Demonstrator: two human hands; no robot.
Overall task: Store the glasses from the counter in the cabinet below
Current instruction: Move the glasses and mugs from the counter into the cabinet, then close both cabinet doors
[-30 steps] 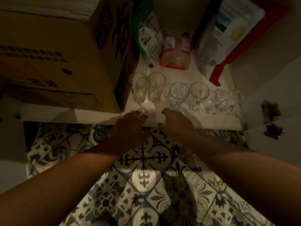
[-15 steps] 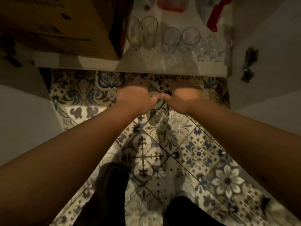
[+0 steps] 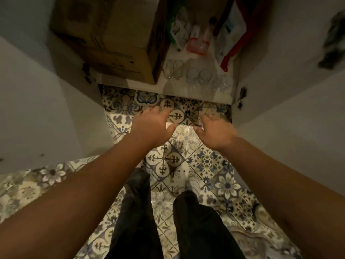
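Several clear glasses stand in a row on the white cabinet shelf, right of a cardboard box. The two tall ones are at the left, rounder ones sit in the middle, and blurred ones are at the right. My left hand and my right hand hover over the patterned floor in front of the shelf, apart from the glasses. Both hands hold nothing and their fingers are spread.
A large cardboard box fills the left of the cabinet. Packets and a red-lidded container stand behind the glasses. Both white cabinet doors hang open at the sides. My dark-trousered legs stand on the patterned tile floor.
Both hands drew back from the shelf edge toward me, moved apart and opened. The view pulled back and up, so the cabinet looks farther away and my legs show.
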